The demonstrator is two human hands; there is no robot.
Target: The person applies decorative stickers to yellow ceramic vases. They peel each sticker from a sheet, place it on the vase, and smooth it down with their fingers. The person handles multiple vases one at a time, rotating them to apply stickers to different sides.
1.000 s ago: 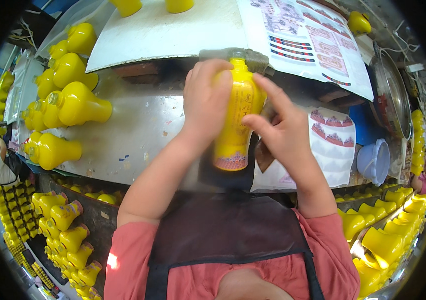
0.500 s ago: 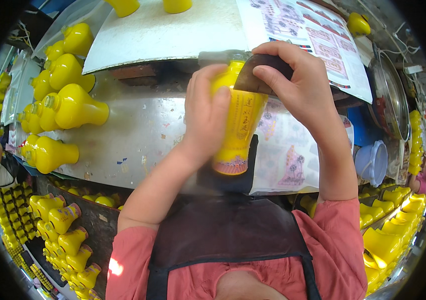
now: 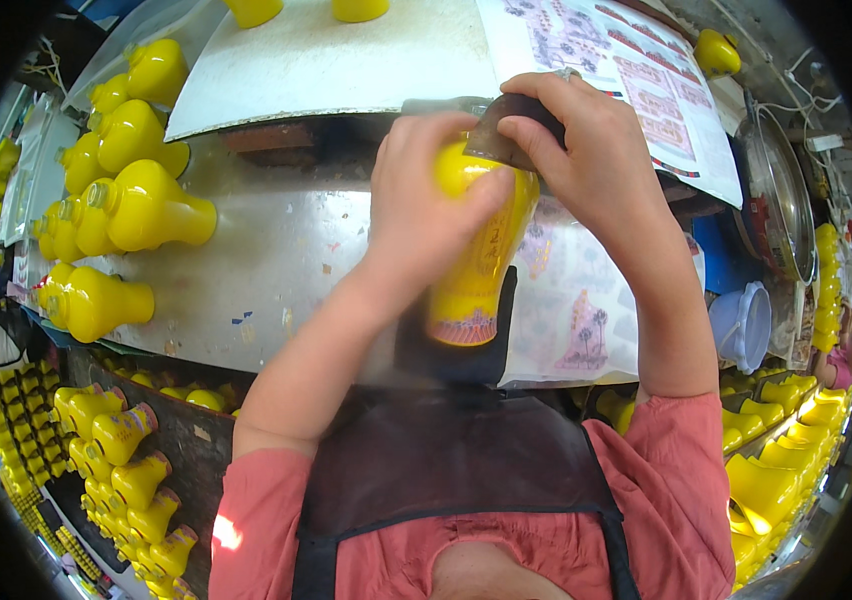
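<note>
A glossy yellow bottle (image 3: 466, 285) lies in front of me, its decorated base toward me and its neck pointing away. My left hand (image 3: 421, 190) is wrapped round the left side of its shoulder, the thumb across the front. In my right hand (image 3: 586, 150) a dark, flat scraper (image 3: 491, 145) is pinched between thumb and fingers, its edge against the bottle's shoulder. Dark lettering and a purple-pink pattern show on the bottle; my left hand hides part of the lettering. Under it lies a black cloth (image 3: 421, 350) at the metal table's (image 3: 276, 250) near edge.
Several yellow bottles (image 3: 151, 205) lie at the table's left. Printed decal sheets (image 3: 566, 310) are to the right of the bottle. Beyond is a white board (image 3: 336, 80); a pale purple bucket (image 3: 743, 325) stands at the right. Racks of bottles (image 3: 131, 440) flank me; people work at both far sides.
My left thumb has moved right across the bottle's front, covering more lettering. The scraper and my right hand have shifted slightly left and away from me.
</note>
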